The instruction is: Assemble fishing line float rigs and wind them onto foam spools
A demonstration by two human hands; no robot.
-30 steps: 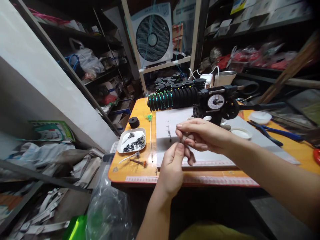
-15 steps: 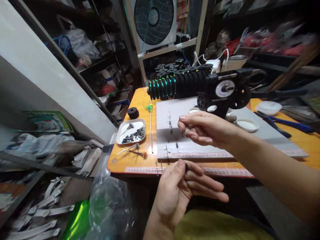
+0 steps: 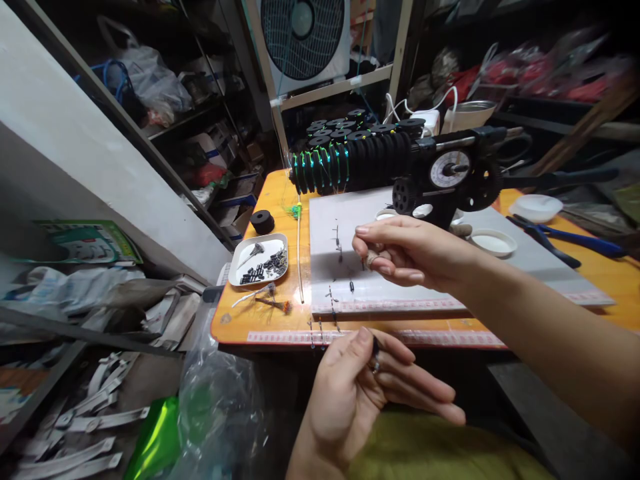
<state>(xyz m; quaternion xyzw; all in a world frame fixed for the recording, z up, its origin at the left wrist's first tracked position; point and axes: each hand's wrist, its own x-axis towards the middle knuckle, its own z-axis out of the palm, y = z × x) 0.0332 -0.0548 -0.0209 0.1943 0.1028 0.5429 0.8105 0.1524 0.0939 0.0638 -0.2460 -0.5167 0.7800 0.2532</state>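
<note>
My left hand [image 3: 357, 387] is below the table's front edge, palm turned up. Its thumb presses toward the index finger, where a small dark piece [image 3: 375, 345] with a shiny bit under it shows; the other fingers stretch right. My right hand [image 3: 400, 252] is above the white board [image 3: 400, 303], its fingers curled into a pinch. A small beige lump [image 3: 371, 259] shows at its fingertips; anything finer between them is too small to make out. On the board left of this hand lie a thin beaded line [image 3: 338, 241] and a small black cylinder [image 3: 351, 287].
A black spool machine [image 3: 350, 163] with a dial stands along the back. Left are a white tray [image 3: 239, 257] of small parts, a black spool [image 3: 263, 221], a white rod [image 3: 300, 260] and two small brushes [image 3: 273, 304]. Blue-handled pliers [image 3: 575, 241] lie right. A fan [image 3: 303, 40] stands behind.
The view has shifted slightly, so the table and machine sit a little higher and further left. My left hand is slightly lower; both hands keep nearly the same pose.
</note>
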